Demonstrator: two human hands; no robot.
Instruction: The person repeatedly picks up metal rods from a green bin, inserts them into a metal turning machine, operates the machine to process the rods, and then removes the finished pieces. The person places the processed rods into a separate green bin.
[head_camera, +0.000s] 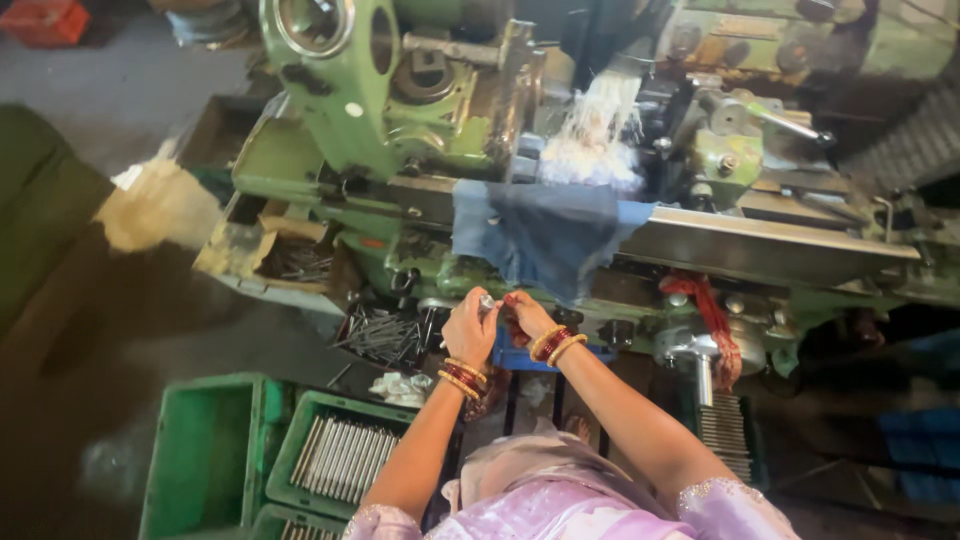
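Below the green lathe (400, 110) draped with blue cloth (540, 235), I pinched a small metal pin (487, 301) between left fingers (476, 312) and right fingers (514, 303), held close for inspecting.

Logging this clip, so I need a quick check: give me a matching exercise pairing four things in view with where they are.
Things:
1. blue cloth
2. small metal part
3. rods
4. red rag

Places:
A. in a green crate on the floor
B. draped over the lathe bed
C. pinched between the left hand and right hand
D. hanging at the lathe's front, to the right of the hands

Pairs: 1-B, 2-C, 3-A, 4-D
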